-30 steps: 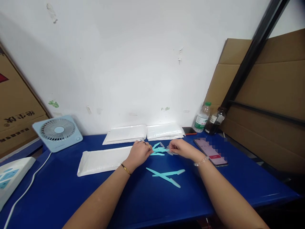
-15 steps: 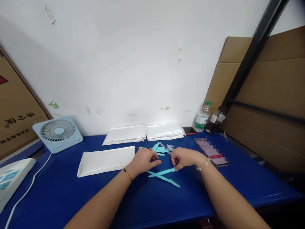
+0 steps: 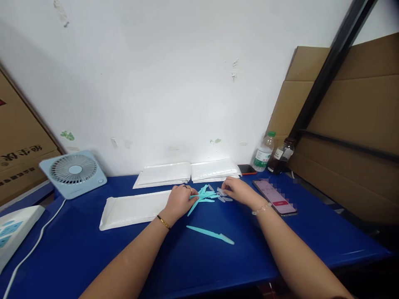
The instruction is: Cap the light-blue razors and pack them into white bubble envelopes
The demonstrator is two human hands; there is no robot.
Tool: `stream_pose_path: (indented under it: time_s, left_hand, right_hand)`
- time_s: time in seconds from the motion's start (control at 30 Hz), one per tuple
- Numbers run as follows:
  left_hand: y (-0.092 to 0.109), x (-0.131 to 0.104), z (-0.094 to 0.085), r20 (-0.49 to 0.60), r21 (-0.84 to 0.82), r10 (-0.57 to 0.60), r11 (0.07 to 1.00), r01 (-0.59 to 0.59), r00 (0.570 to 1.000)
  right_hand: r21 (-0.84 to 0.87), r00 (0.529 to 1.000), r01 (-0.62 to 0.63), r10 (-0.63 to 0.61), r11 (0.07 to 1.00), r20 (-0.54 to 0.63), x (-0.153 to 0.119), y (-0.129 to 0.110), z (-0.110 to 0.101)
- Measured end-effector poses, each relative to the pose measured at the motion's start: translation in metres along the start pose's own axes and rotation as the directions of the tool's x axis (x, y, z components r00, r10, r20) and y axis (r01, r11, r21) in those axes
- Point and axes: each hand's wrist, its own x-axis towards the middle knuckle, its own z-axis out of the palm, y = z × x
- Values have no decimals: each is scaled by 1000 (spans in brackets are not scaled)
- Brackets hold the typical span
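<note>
Several thin turquoise blade-like sticks lie in a loose pile at the middle of the blue table. My left hand is at the pile's left side, its fingers pinched on a turquoise stick. To the right of the pile, my right hand has its fingertips together at the small translucent caps; what they hold is too small to make out. A single turquoise stick lies by itself nearer to me.
Left of my hands is a white padded envelope; two white stacks lie by the wall. A blue fan stands left. At right are a phone, a clear bottle and a dark bottle.
Both hands have moved back toward the pile. My right hand has left the turquoise stick it was touching and reached the translucent caps. Only one of the two crossed front sticks remains there.
</note>
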Motion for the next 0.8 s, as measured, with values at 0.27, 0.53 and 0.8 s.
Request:
stream_pose_path:
  time_s: [0.27, 0.53, 0.8]
  left_hand:
    - [29, -17, 0, 314, -136, 328, 944, -300, 891]
    - [18, -9, 12, 273, 67, 145, 983, -169, 951]
    - [18, -7, 10, 229, -35, 146, 989, -141, 963]
  right_hand:
    - [111, 997, 63, -67, 992, 29, -4, -9, -5]
    - [320, 942, 36, -139, 947, 304, -9, -17, 0]
    - [282, 934, 40, -136, 959, 329, -4, -27, 7]
